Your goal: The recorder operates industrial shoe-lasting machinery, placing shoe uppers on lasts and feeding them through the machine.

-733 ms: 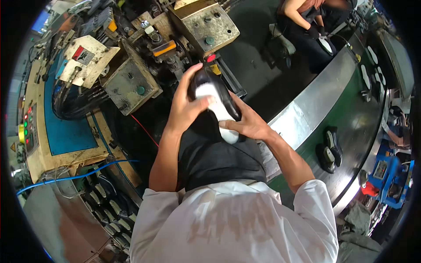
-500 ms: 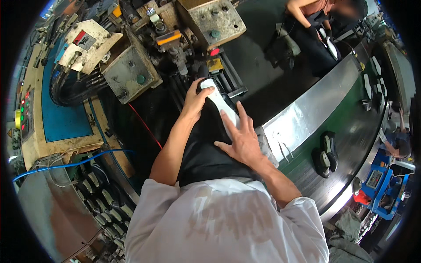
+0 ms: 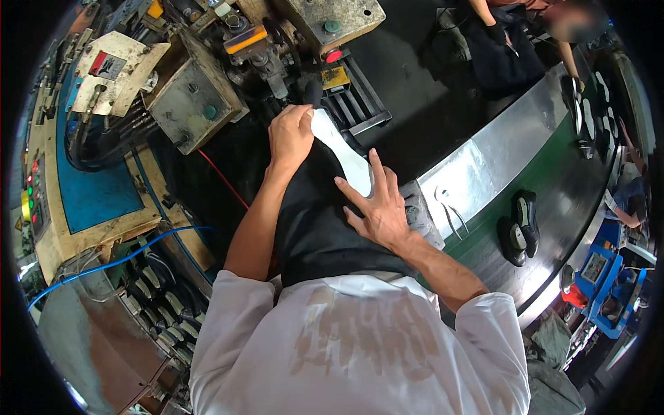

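Note:
A black shoe point(image 3: 356, 146) lies bottom up over my dark-aproned lap, its white sole-shaped insole board point(image 3: 340, 151) facing me. My left hand point(image 3: 290, 138) is closed round its far, narrower end. Against the near, wider end rests my right hand point(image 3: 380, 211), fingers spread and stretched along the board's edge. Both hands hide parts of the shoe, and its upper is mostly underneath.
Oily machinery point(image 3: 266, 62) stands ahead. At right, a metal ledge point(image 3: 477, 173) bears a curved hand tool point(image 3: 451, 211) beside a green conveyor belt point(image 3: 539, 162) with black shoes point(image 3: 524, 228). A co-worker's hand point(image 3: 577, 84) touches another shoe. A shoe rack point(image 3: 162, 297) stands left.
My left hand has rolled over the shoe's far end, its thumb off the white face. My right fingers have moved toward the board's edge. The co-worker's hand has reached the belt.

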Action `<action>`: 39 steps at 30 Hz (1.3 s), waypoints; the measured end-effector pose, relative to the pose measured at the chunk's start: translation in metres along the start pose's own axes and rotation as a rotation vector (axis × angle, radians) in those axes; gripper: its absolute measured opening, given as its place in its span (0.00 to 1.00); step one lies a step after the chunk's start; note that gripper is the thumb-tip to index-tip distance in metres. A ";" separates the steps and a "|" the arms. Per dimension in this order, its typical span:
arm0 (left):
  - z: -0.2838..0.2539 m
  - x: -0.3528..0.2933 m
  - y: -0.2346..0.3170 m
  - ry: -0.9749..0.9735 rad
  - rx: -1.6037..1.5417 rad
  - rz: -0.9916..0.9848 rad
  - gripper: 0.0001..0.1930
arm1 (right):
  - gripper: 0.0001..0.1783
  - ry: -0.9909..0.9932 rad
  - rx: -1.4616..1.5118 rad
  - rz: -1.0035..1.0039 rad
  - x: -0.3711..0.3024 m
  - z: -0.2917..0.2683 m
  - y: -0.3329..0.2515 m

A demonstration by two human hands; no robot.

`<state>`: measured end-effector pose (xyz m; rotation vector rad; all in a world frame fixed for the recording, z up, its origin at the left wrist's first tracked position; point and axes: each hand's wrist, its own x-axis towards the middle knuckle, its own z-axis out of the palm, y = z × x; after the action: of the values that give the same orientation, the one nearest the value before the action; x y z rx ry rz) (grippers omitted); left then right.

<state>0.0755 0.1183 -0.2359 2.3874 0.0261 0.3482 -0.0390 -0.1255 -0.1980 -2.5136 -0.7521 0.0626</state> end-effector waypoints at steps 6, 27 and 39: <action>0.005 -0.005 -0.033 0.026 -0.184 -0.048 0.13 | 0.39 -0.062 0.017 -0.028 0.011 -0.010 -0.004; -0.088 0.009 -0.117 0.316 -0.084 -0.330 0.23 | 0.40 0.295 -0.075 -0.236 0.369 -0.068 -0.078; -0.298 0.071 -0.218 1.098 0.703 -0.114 0.20 | 0.50 0.235 -0.169 -0.220 0.365 -0.020 -0.097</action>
<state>0.0845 0.4846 -0.1512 2.4801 0.8993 1.7698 0.2250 0.1263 -0.0971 -2.5169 -0.9628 -0.3814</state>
